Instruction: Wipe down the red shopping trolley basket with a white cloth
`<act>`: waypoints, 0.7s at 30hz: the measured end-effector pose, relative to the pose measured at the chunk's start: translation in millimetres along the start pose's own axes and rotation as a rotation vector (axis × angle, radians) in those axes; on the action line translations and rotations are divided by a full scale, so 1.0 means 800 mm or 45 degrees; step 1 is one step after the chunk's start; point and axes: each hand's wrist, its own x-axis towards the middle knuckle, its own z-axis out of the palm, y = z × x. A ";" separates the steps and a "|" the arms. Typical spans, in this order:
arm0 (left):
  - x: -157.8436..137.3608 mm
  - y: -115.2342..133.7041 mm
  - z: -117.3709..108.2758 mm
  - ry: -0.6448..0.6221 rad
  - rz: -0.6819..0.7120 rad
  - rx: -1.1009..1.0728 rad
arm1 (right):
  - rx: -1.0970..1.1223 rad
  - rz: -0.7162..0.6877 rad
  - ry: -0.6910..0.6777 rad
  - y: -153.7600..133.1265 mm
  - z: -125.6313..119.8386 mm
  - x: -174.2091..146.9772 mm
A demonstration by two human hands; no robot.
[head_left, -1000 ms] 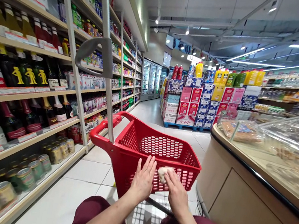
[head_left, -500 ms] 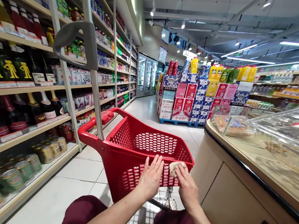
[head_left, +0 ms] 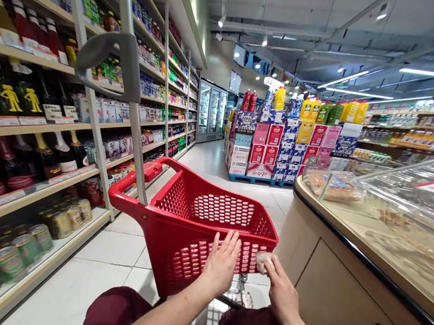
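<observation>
A red plastic shopping cart stands in front of me, its perforated basket side facing my hands. A grey handle sits on the metal bar rising from its left end. My left hand lies with fingers stretched out against the upper side of the basket, holding nothing. At the basket's right end my right hand is closed on a small off-white cloth, pinched in the fingers close to the cart's corner. Part of the cloth is hidden by the fingers.
Shelves of bottles and cans line the left side. A counter with a clear cover runs close along the right. Stacked drink cartons stand ahead on a blue pallet, with glass-door fridges farther back.
My right hand has moved right and slightly down with the cloth, out to the basket's corner. My left hand has shifted slightly down and right, still with its fingers stretched.
</observation>
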 end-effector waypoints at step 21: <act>-0.052 -0.055 0.007 0.125 -0.223 0.150 | 0.093 -0.245 0.075 -0.097 -0.003 0.005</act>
